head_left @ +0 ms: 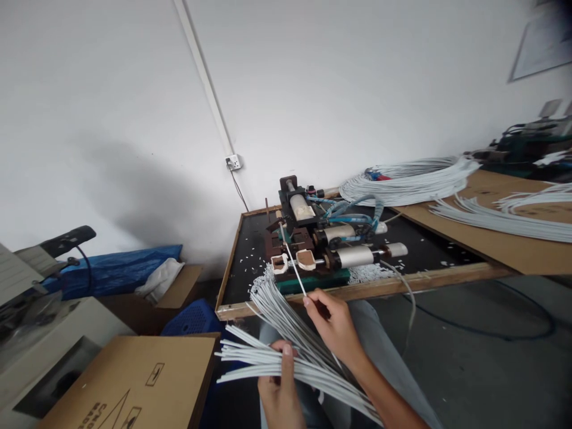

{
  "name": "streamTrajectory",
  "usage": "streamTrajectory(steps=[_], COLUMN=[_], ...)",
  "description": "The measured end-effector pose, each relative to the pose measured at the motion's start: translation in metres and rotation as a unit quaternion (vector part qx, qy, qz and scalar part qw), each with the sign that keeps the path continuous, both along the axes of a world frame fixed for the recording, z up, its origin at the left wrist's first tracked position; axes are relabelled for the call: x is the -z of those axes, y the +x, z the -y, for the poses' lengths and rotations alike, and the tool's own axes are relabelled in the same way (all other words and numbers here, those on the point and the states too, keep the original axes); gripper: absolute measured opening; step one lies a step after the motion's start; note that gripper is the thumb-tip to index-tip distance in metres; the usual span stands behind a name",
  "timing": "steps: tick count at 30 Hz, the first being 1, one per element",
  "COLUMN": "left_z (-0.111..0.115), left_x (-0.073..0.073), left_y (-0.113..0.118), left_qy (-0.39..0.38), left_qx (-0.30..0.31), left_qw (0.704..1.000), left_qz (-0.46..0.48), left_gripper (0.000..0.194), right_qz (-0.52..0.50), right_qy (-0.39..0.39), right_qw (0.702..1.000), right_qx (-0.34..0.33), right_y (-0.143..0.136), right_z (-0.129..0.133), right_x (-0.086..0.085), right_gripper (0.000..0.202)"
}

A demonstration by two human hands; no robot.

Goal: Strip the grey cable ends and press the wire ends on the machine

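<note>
Guide the single white cable [298, 274], pinched by the nearly closed right hand [335, 325], straight over the pneumatic machine [356, 257]; support the cable bundle [322, 379] evenly in the curled left hand [281, 393].

I observe a white cable bundle [257, 356], ends fanned, above the lap [384, 342]; one white strand [297, 273], straight, slants up to the machine [355, 257].

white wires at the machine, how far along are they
Partway, it seems. White bits piled by the machine suggest plenty is already done. In hand: the right hand holds one wire at the machine. Apparently left: the bunch in the left hand. Whether the bundle by the table is finished, I can't tell.
</note>
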State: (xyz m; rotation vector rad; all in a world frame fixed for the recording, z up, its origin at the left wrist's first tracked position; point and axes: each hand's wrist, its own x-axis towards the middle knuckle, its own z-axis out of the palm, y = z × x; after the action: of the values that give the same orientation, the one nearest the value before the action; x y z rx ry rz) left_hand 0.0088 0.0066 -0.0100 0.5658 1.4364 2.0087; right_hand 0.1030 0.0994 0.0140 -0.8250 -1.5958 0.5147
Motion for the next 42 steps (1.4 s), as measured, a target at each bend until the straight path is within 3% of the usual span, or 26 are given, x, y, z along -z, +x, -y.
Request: streamTrajectory(steps=[10,36,42], left_z=[0.0016,-0.0003,-0.0041], left_x=[-0.0049,0.002,0.0018], left_y=[0.0009,0.0001,0.0026], left_qy=[0.001,0.006,0.026], left_qx=[0.007,0.003,-0.019], left_qw=[1.0,1.0,0.996], left_qz=[0.016,0.029,0.086], left_gripper=[0.051,0.051,0.052], right_qz=[0.004,0.008,-0.005], right_qy=[0.013,0.016,0.032], right_qw=[1.0,1.0,0.999], right_qx=[0.011,0.0,-0.011], right_y=[0.0003,-0.001,0.0029], right_z=[0.0006,-0.0003,0.0003], right_x=[0.0021,-0.0008,0.0], right_gripper=[0.03,0.028,0.028])
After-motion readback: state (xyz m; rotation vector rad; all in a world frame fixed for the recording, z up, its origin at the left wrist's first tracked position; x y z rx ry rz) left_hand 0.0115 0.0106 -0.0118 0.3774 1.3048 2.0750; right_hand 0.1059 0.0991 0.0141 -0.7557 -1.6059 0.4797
